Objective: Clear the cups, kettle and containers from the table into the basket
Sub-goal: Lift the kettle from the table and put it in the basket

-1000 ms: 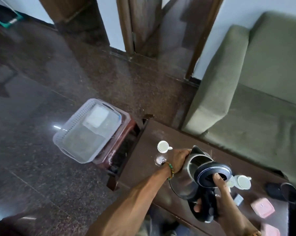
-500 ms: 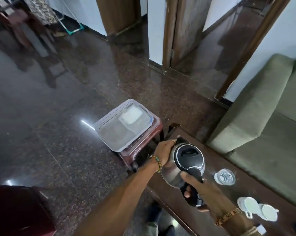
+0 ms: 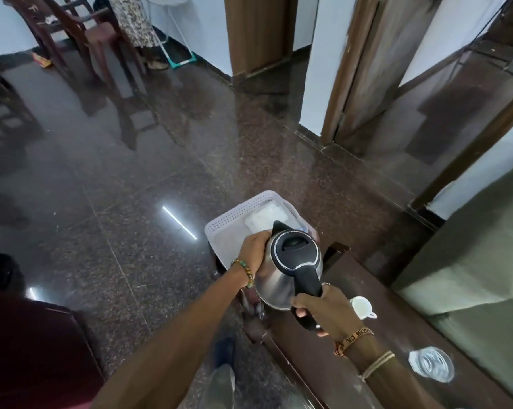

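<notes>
Surface (image 3: 397,338), near right: cup (image 3: 361,307), glass (image 3: 431,364) uncleared. Basket (image 3: 228,228): just beyond its far-left end. Kettle (image 3: 290,261): airborne over basket's near edge, w/ right hand (image 3: 323,311) gripping handle (image 3: 307,286), left hand (image 3: 253,252) cupping body. Risk (est.): base clips basket on descent, tipping it; slick steel slips from left hand.

no legible text, wristband (image 3: 356,335) script unreadable

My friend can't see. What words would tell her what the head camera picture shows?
A person holds a steel kettle in both hands, the right hand gripping its black handle and the left hand cupping its side, close to a white basket. A white cup and a glass stand on the brown table.
</notes>
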Available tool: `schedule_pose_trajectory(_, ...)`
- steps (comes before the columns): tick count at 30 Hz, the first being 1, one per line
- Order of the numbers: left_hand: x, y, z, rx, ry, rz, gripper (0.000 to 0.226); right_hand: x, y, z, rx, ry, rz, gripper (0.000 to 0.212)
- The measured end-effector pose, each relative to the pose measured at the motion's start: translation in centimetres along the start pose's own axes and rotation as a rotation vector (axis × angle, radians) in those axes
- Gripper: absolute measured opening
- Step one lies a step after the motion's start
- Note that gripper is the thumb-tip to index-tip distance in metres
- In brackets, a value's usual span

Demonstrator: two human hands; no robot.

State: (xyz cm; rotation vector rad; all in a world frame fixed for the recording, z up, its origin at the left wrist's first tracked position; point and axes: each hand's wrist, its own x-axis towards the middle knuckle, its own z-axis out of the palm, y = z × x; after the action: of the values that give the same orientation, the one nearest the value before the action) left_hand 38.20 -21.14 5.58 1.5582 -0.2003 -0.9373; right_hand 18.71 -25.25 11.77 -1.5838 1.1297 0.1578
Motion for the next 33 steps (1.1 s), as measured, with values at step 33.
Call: schedule_pose_trajectory(33, 25.1, -4.8, -16.1, 0.066, -0.002, -0.225, 0.032, 26.3, -6.6, 15.8, -0.075, 0.067, 0.172, 0.022)
